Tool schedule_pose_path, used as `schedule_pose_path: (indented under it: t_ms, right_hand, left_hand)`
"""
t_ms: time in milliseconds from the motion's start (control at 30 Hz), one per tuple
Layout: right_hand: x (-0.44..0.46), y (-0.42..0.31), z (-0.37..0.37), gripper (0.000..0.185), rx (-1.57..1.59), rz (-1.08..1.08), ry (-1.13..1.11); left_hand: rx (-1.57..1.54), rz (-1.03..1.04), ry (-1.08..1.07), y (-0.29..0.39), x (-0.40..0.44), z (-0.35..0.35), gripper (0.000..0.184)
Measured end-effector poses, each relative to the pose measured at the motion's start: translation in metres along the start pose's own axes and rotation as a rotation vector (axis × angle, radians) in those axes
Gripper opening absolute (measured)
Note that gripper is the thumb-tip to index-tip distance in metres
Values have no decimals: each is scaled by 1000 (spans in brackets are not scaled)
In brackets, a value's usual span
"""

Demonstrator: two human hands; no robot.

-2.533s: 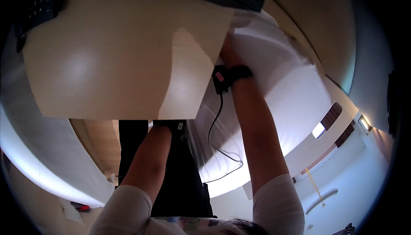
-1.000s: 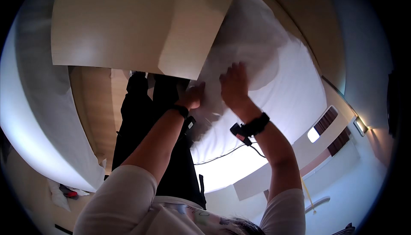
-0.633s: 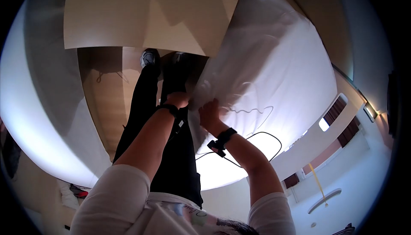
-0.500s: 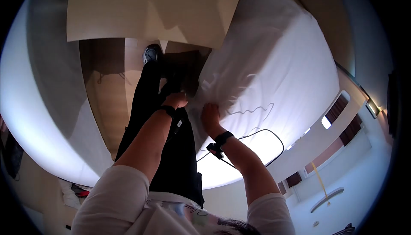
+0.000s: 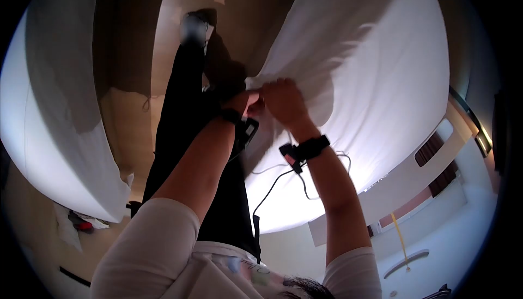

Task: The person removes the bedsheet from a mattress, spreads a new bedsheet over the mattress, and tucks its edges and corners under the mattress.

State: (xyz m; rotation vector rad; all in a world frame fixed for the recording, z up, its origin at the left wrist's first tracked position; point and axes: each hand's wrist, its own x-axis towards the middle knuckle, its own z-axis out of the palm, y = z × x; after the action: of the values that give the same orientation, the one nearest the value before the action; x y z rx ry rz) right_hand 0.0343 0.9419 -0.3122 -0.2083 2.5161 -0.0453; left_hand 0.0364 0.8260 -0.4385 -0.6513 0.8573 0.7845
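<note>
While the left hand (image 5: 243,103) and right hand (image 5: 285,103) meet beside the white sheet (image 5: 376,86), perhaps to steady its edge, their fingers curl, though I cannot tell whether they pinch it.

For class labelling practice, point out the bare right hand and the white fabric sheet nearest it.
Bare right hand (image 5: 286,103): head view, back of the hand.
White fabric sheet (image 5: 384,100): head view, the lit part.

Wore a white printed shirt (image 5: 204,277), black trousers (image 5: 218,212) below it, black wristbands (image 5: 314,147) and dark cable (image 5: 267,194) beyond its short sleeves (image 5: 150,236).
</note>
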Motion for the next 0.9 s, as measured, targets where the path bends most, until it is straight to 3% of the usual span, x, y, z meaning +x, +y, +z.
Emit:
schedule_pose_path:
  t_ms: [33, 67, 100, 133, 167, 233, 333, 433, 500, 567, 600, 633, 733, 800, 867, 900]
  right_hand:
    - [1, 1, 0, 9, -7, -32, 53]
    - [1, 3, 2, 8, -12, -63, 108]
    - [2, 9, 6, 8, -5, -66, 105]
    - [3, 11, 11, 6, -40, -61, 143]
    - [3, 12, 15, 5, -74, -55, 176]
    - [4, 15, 21, 5, -66, -35, 117]
    - [20, 14, 22, 6, 5, -74, 304]
    - [33, 11, 31, 8, -24, -94, 285]
    - [40, 16, 31, 9, -58, -73, 161]
    - [44, 25, 34, 9, -77, -62, 89]
    - [45, 33, 42, 9, -58, -32, 65]
    - [45, 39, 49, 9, -41, -3, 41]
    - [34, 34, 63, 9, -101, 98, 18]
    - [34, 15, 54, 10, -175, 165, 39]
    - [14, -36, 42, 13, -149, 183, 84]
    - [-3, -66, 35, 15, -158, 190, 48]
  left_hand:
    - [-57, 19, 1, -8, 14, -2, 21]
    - [-172, 229, -126, -12, 18, -5, 19]
    - [-297, 283, -92, -8, 17, -1, 20]
    - [-385, 206, -5, -17, 61, -19, 21]
    - [-295, 208, 227, -13, 60, -20, 22]
    - [-511, 213, 149, 9, 18, -20, 19]
    - [-655, 226, 247, 29, 9, -32, 11]
    - [-638, 290, 214, 24, 76, -85, 13]
    - [-628, 325, 192, 29, 89, -93, 14]
    - [-592, 489, 83, 34, 103, -84, 11]
    - [-643, 578, 4, 35, 61, -43, 8]
    - [-574, 425, 201, 47, 55, -24, 9]
    - [-464, 443, 122, 13, 50, -9, 12]
    - [201, 656, 127, -25, 66, -34, 20]
    - [331, 466, 304, -69, 33, -36, 26]
    - [273, 402, 293, -96, 29, -42, 23]
